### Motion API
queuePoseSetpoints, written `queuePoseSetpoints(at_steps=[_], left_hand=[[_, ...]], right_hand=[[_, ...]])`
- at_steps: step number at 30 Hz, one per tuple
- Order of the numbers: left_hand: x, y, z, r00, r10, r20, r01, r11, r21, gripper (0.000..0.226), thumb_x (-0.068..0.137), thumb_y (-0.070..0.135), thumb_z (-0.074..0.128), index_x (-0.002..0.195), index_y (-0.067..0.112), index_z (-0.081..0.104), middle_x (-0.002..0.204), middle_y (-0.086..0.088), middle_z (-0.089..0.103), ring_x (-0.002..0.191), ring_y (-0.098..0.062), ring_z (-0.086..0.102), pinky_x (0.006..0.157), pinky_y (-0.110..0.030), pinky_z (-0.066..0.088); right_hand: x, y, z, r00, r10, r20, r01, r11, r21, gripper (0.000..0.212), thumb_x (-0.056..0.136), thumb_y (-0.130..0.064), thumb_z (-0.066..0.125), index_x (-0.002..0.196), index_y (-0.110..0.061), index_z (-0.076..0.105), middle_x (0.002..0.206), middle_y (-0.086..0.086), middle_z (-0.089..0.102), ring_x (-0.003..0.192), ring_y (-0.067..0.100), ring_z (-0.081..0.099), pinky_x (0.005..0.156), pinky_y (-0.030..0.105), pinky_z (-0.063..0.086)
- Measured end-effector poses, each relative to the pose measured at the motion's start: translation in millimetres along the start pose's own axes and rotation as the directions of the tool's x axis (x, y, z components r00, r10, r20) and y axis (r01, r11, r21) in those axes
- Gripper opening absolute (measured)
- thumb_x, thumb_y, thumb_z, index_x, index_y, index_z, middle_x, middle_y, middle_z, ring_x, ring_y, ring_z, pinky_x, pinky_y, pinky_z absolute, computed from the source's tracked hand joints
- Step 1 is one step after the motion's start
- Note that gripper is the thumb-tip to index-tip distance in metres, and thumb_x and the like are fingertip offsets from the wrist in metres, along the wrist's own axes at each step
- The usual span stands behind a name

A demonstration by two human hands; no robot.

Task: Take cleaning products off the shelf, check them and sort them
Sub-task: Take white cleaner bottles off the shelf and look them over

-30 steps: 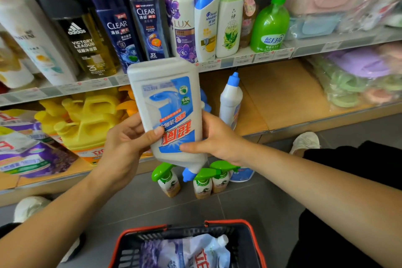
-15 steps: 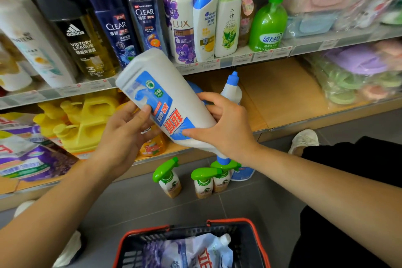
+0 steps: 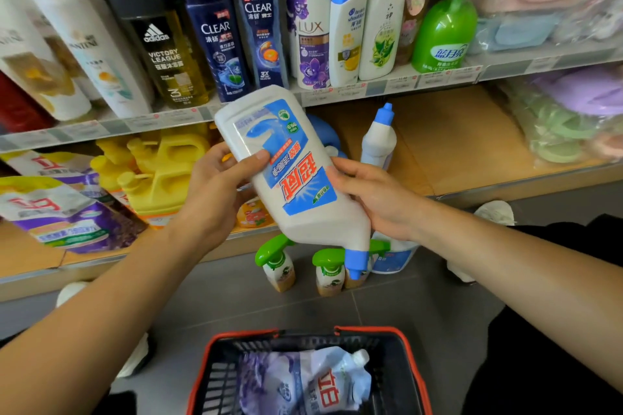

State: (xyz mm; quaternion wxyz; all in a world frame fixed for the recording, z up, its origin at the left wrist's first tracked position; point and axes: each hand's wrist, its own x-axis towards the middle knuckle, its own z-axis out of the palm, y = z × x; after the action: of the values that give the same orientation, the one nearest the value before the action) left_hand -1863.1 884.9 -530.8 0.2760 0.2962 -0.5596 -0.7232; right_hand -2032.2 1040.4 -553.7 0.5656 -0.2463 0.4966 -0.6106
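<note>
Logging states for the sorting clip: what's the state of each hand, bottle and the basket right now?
white cleaner bottle: upside down, tilted, blue cap on, held in both hands.
left hand: grips the bottle's base end.
right hand: grips the bottle's lower side.
second white bottle: upright on the lower shelf, cap on.
spray bottles: upright on the floor.
basket: on the floor, holds a refill pouch.
refill pouch: lying in the basket.

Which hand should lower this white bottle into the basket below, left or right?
Probably the right hand: it wraps the white bottle near its neck, above the basket. The left hand only holds the side near the base.
</note>
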Motion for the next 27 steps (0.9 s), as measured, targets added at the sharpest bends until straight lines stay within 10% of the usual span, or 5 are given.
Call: queuePoseSetpoints(at_steps=[5, 10, 17, 27], left_hand=[[-1.1, 0.4, 3.3, 0.998, 0.041, -0.048, -0.043, 0.998, -0.040, 0.055, 0.085, 0.014, 0.075, 0.135, 0.005, 0.052, 0.118, -0.009, 0.075, 0.105, -0.028, 0.074, 0.077, -0.039, 0.063], [3.4, -2.4, 6.0, 0.995, 0.035, -0.094, -0.046, 0.992, -0.119, 0.053, 0.088, 0.015, 0.075, 0.135, 0.005, 0.052, 0.119, -0.010, 0.074, 0.107, -0.029, 0.073, 0.079, -0.042, 0.063], [15.4, -7.4, -12.2, 0.992, -0.063, -0.112, 0.042, 0.983, -0.181, 0.068, 0.087, 0.015, 0.077, 0.141, 0.035, 0.041, 0.125, -0.006, 0.072, 0.104, -0.034, 0.074, 0.077, -0.048, 0.064], [6.7, -17.3, -40.3, 0.993, -0.114, -0.013, 0.113, 0.990, -0.082, 0.042, 0.095, 0.016, 0.067, 0.134, 0.027, 0.057, 0.124, -0.010, 0.072, 0.109, -0.031, 0.073, 0.084, -0.035, 0.062]], right_hand=[[-13.3, 17.0, -17.7, 0.962, 0.159, 0.221, -0.130, 0.981, -0.143, 0.061, 0.089, -0.028, 0.069, 0.145, -0.032, 0.045, 0.143, 0.001, 0.058, 0.131, 0.027, 0.056, 0.105, 0.052, 0.047], [-27.1, 34.5, -25.7, 0.986, 0.165, -0.029, -0.168, 0.969, -0.179, 0.052, 0.077, -0.019, 0.073, 0.127, -0.015, 0.059, 0.105, 0.013, 0.071, 0.094, 0.025, 0.073, 0.083, 0.037, 0.059], [-21.0, -2.6, -35.5, 0.986, 0.081, -0.143, -0.081, 0.997, 0.003, 0.021, 0.081, -0.028, 0.073, 0.088, -0.011, 0.065, 0.072, 0.011, 0.056, 0.055, 0.018, 0.048, 0.050, 0.026, 0.045], [-25.2, -30.4, -47.3, 0.975, 0.145, -0.171, -0.158, 0.985, -0.065, 0.041, 0.084, -0.032, 0.069, 0.114, -0.007, 0.059, 0.069, 0.008, 0.053, 0.052, 0.012, 0.048, 0.046, 0.021, 0.041]])
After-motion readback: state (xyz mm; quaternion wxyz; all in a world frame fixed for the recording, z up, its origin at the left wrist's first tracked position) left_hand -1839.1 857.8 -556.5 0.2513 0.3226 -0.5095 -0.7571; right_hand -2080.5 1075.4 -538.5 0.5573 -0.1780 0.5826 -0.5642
